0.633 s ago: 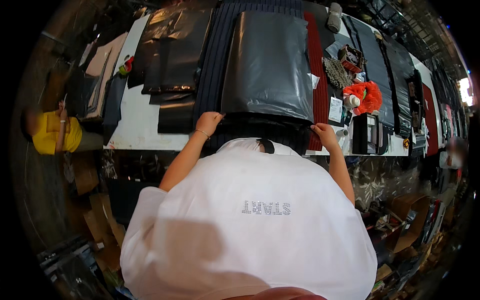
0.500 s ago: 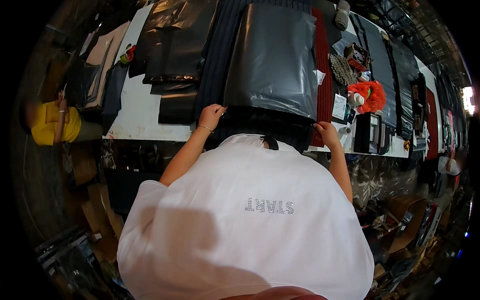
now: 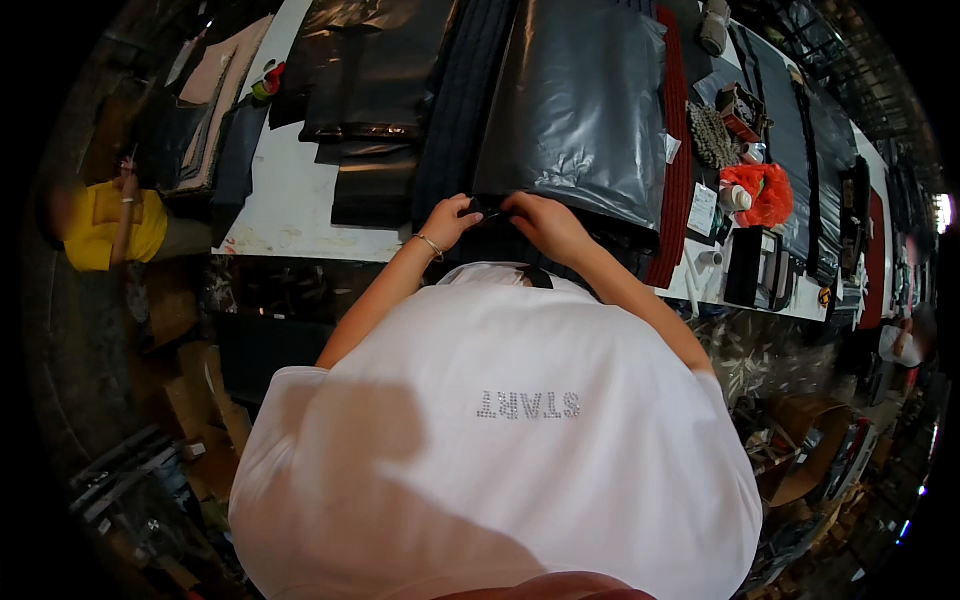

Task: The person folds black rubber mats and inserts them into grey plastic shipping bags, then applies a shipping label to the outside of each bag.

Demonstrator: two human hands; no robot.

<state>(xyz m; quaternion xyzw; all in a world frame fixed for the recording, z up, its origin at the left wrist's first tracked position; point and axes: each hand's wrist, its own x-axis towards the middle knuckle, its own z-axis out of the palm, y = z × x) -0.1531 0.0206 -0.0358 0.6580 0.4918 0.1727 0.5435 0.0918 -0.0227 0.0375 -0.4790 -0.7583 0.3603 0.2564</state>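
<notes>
A large, glossy black plastic bag (image 3: 575, 110) lies flat in front of me on dark ribbed fabric (image 3: 455, 130). At the near left corner of the bag, my left hand (image 3: 450, 222) is closed, its thumb and fingers pinching the dark plastic edge. Close beside it, my right hand (image 3: 548, 226) has its fingers bent and closed on the same near edge. Only a small dark fold shows between the two hands. Further right along the near edge, the bag is not held.
More black plastic bags (image 3: 375, 100) lie stacked to the left on the white table (image 3: 290, 210). On the right are red ribbed fabric (image 3: 672, 180), a red-orange plastic bag (image 3: 768, 195) and a small box (image 3: 740, 112). A person in yellow (image 3: 120, 225) is at far left.
My right hand has let go of the bag's near right corner and moved left, next to my left hand. My left hand has shifted slightly right. The view has turned a little.
</notes>
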